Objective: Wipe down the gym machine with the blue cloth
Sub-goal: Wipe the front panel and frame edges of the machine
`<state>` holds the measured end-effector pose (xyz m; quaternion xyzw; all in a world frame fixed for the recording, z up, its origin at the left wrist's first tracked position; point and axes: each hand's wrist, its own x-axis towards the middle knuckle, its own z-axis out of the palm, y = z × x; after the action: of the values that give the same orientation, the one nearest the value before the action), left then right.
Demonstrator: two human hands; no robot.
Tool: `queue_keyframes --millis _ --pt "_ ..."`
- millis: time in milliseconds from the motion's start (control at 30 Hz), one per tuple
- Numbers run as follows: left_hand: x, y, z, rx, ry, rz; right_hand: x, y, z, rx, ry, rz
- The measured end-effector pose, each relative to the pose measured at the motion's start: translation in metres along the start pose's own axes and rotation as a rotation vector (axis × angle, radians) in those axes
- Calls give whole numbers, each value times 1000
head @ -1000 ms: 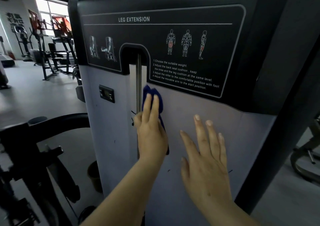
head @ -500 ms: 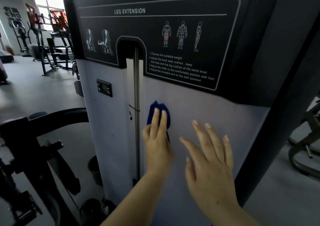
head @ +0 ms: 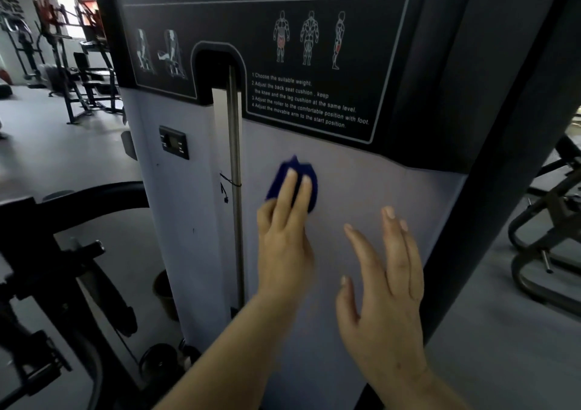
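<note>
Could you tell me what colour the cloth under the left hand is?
Dark blue cloth, seen in the head view.

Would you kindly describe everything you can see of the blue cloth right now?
The blue cloth is a small, dark blue piece of soft-looking fabric, bunched up, its upper edge blurred. It lies flat against the machine's pale grey panel, below the black instruction label and right of the metal rod. The left hand presses it there with straight fingers, covering its lower part. The right hand does not touch it.
</note>
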<state>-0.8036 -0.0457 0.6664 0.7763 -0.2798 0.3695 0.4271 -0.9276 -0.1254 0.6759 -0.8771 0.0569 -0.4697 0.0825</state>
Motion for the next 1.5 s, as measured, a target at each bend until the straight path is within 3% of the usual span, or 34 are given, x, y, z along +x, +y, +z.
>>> queue_keyframes --millis 133,300,533,700,933,1133,1333,1500 --pt "23 8 -5 40 56 1 -4 7 -3 24 -11 44" --pt "-32 10 13 65 -42 64 -8 17 -7 37 4 6" --pt "6 38 -1 14 16 82 -8 27 -12 115 52 59" --pt "-42 47 9 -8 -71 122 -9 35 -19 134 63 71" --pt "4 81 -5 -55 5 172 -7 50 -33 182 90 149" --pt "-53 81 10 -34 -42 135 -13 60 -43 235 28 172" --pt "-12 105 0 80 45 183 -16 65 -43 284 6 205" --pt "-71 87 18 232 -49 142 -19 68 -47 320 -26 177"
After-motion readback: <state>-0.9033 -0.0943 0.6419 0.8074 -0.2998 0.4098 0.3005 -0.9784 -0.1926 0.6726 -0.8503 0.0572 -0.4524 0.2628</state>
